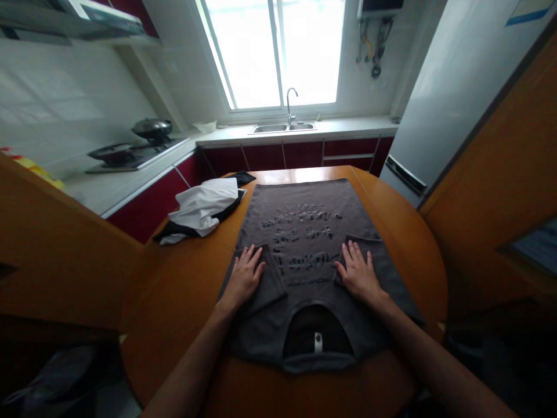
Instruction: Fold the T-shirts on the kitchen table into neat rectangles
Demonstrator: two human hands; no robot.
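Note:
A dark grey T-shirt [304, 194] with black lettering on its front lies spread on the wooden table, its neckline and white label towards me. Both short sleeves are folded inward over the shirt's body. My left hand [247, 275] lies flat on the left sleeve [263, 293], fingers stretched out and pointing away from me. On the right sleeve [383, 258] rests my right hand [357, 271], its fingers slightly spread and its thumb reaching towards the lettering. Neither hand grips the cloth.
A heap of white and black clothing [204, 206] lies at the table's far left. The round-ended wooden table [174, 302] stands before a counter with a sink [272, 128]. Pans [152, 129] sit on the stove at left; a fridge [439, 87] stands at right.

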